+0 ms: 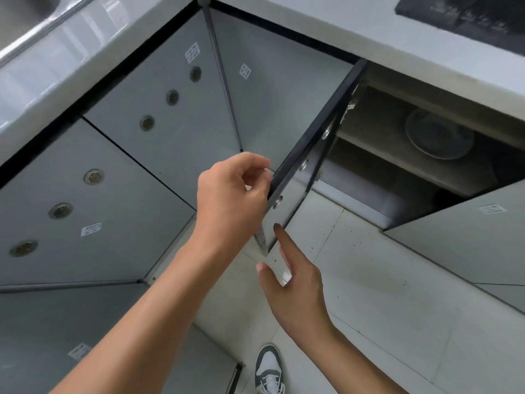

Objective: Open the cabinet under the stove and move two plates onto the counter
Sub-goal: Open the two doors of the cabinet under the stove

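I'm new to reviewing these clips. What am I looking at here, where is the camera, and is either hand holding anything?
There is no robot: a camera worn on a person's head looks down at their two bare hands. The left hand grips the free edge of the cabinet door, which stands partly open under the stove and counter. The right hand is open beside the door's lower corner, holding nothing. Inside, on a shelf, sits a stack of plates. A shoe shows on the tiled floor.
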The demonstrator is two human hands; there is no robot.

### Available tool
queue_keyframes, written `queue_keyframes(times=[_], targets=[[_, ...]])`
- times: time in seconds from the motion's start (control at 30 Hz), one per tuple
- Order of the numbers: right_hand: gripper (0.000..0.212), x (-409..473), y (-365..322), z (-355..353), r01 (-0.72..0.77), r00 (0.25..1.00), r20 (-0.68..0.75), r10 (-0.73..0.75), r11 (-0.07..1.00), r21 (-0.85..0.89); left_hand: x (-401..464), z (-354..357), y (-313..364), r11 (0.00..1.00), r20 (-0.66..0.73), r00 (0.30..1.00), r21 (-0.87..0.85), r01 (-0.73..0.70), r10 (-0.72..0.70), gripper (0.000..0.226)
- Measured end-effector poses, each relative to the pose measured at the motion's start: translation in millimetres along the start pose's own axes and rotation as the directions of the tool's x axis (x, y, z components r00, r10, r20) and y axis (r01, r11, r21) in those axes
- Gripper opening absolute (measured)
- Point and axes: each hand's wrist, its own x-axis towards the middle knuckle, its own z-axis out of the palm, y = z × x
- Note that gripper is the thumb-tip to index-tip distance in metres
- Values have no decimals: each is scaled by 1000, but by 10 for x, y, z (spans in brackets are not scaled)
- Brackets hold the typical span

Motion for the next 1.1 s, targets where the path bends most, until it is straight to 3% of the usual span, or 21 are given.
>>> queue_keyframes(times=[0.17, 0.37, 0.5, 0.6, 0.87, 1.1], targets=[[56, -80, -53, -588, 42, 996, -80, -45, 998, -41, -228, 304, 487, 975, 61, 974, -38, -218, 220, 12], [50, -182, 33, -1570, 130, 976, -137, -169, 957, -258, -502, 936, 897, 941, 173, 935, 85, -328, 310, 16], [48, -292, 218, -2343, 96, 974, -123, -192, 834, -544, -715, 1433, 1182, 802, 285, 866, 339, -492, 411, 29], [46, -440, 352, -2905, 42, 974, -144, -174, 765, -642, -919, 1829, 1396, 692, 395, 802, 414, -591, 449, 35], [44, -906, 748, -4054, -94, 952, -284, -111, 777, -623, -1331, 2845, 1694, 527, 609, 697, 478, -703, 378, 43], [40, -772, 987, -4494, -147, 896, -437, -83, 871, -468, -1175, 3474, 1809, 625, 614, 724, 441, -644, 313, 41]])
